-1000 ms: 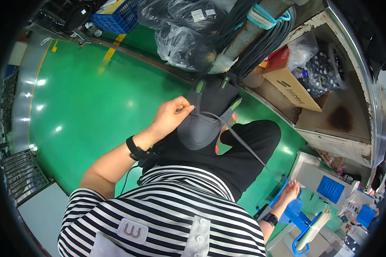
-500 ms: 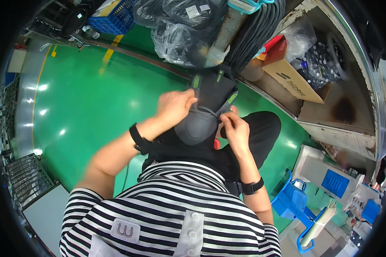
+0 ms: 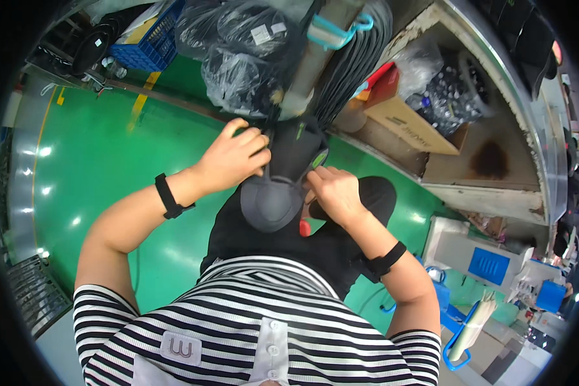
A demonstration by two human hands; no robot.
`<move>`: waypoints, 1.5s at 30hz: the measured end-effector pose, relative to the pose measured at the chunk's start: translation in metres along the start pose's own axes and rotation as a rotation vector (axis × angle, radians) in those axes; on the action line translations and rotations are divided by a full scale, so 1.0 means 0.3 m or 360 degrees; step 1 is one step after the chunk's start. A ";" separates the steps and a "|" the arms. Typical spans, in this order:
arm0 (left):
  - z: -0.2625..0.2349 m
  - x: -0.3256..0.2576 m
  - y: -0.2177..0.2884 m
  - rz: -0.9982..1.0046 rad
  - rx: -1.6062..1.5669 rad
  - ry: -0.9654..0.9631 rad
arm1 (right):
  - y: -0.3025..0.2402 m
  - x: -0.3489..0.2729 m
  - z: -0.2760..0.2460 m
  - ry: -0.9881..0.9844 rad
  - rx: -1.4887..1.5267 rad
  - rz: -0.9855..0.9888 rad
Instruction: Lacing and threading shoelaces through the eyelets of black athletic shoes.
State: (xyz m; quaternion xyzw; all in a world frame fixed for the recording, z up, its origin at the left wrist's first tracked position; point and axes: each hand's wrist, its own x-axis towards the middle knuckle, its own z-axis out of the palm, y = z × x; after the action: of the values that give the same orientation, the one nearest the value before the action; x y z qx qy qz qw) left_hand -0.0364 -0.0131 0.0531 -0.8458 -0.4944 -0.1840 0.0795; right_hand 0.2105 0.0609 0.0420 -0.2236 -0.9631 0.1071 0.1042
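Pinching from both sides, the person works a dark grey shoe upper [image 3: 278, 193] held over the lap, toe end toward the body and the open collar pointing away. The left hand [image 3: 235, 157] sits curled on the far left edge, its fingers [image 3: 254, 149] closed down on the material beside the collar, thumb tucked under; that grip seems to steady the piece so it cannot twist. The right hand [image 3: 333, 193] comes in from the other side, fingers bunched and closed on the right edge just beside a green trim tab [image 3: 318, 157], which lies right off its fingertips. Whether a lace or thread is caught between those fingertips cannot be told. Between the two sets of fingers the upper is stretched flat, rounded toe hanging below the knuckles, so its middle faces up for viewing. A small red thing [image 3: 304, 227] peeks out just under the right hand's heel, touching the black trousers [image 3: 283, 248]. Beyond the fingertips rise a bundle of dark cables [image 3: 354, 58] and black plastic bags [image 3: 238, 71]; off past the right hand's knuckles a cardboard box [image 3: 408, 128] rests in a shelf. Black wristbands [image 3: 170, 196] circle both forearms, well back from the work, above the green floor [image 3: 96, 161].
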 end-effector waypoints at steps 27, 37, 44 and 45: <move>0.153 0.066 0.055 -0.0586 -0.0753 -0.0006 | -0.093 0.057 0.116 0.0725 0.0745 0.0696; 0.042 0.120 0.094 -0.0806 -0.1075 0.0538 | -0.079 0.092 0.015 0.0527 0.2352 0.0786; 0.053 0.102 0.169 -0.0532 -0.0839 -0.0035 | 0.159 -0.112 -0.132 0.1526 0.2767 0.1154; 0.073 0.120 0.182 -0.0429 -0.0686 -0.0100 | 0.175 -0.134 -0.126 0.1490 0.2784 0.1148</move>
State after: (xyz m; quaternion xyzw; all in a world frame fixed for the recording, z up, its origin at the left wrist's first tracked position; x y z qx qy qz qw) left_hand 0.0319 -0.0043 0.0497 -0.7751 -0.5542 -0.2676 -0.1432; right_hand 0.2767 0.0948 0.0588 -0.3628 -0.2908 0.6918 0.5525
